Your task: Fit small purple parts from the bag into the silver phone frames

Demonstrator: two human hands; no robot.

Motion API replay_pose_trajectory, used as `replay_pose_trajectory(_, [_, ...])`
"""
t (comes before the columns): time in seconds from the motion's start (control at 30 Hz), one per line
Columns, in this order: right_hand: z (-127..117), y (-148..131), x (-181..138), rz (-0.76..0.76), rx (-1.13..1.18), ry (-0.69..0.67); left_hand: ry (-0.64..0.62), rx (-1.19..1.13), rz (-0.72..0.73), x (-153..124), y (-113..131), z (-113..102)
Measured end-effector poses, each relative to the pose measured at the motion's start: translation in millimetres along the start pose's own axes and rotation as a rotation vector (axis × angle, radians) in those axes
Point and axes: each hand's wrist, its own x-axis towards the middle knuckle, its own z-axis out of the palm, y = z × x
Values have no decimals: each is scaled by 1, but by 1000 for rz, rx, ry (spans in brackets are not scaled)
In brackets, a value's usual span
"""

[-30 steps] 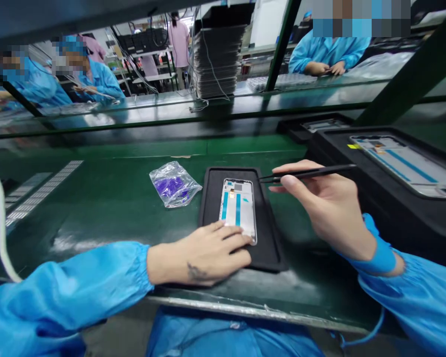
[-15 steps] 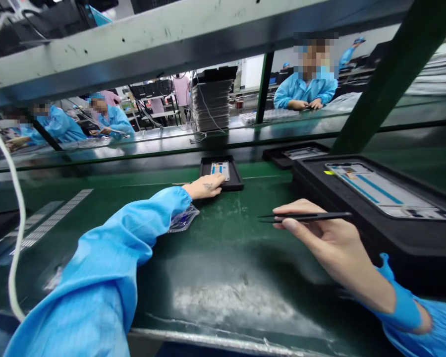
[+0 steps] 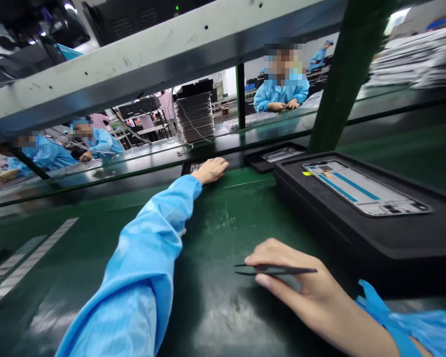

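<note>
My left hand (image 3: pixel 211 170) reaches out to the far side of the green bench, fingers stretched out over the right part of a small black tray (image 3: pixel 186 169). Most of that tray and the part in it are hidden behind the hand and sleeve. Black tweezers (image 3: pixel 282 270) are pinched in my right hand (image 3: pixel 301 282), low over the bench, tips apart with nothing between them. Beyond this hand, on the right, a phone frame (image 3: pixel 360 186) with two blue strips and a yellow tab lies in a thick black foam tray (image 3: pixel 405 238).
Another black tray (image 3: pixel 258 161) holding a flat part stands behind the thick one. A slanted green post (image 3: pixel 338 79) and a grey overhead beam (image 3: pixel 163 47) frame the bench. At left lies a strip of small labels (image 3: pixel 33 260). Co-workers in blue sit across, near a tray stack (image 3: pixel 195 116).
My left hand has moved farther over the small tray, which sits farther back on the bench. The view has turned right. My right hand keeps the tweezers, lower in view.
</note>
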Motion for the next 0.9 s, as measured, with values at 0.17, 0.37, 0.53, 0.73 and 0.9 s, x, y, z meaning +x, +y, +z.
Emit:
replay_pose_trajectory(0.17, [-3, 0, -7, -59, -27, 63, 28, 37, 84, 89, 63, 15])
replay_pose_trajectory(0.37, [-8, -3, -6, -47, 2, 74, -13, 61, 12, 102, 71, 18])
replay_pose_trajectory(0.53, [-10, -10, -4, -63, -1, 95, -44, 69, 55, 54, 55, -16])
replay_pose_trajectory(0.73, [-18, -5, 4, -176, -52, 207, -38, 74, 80, -41, 78, -70])
replay_pose_trajectory(0.9, [-20, -2, 11, -244, -93, 379, -28, 66, 169, -140, 146, -88])
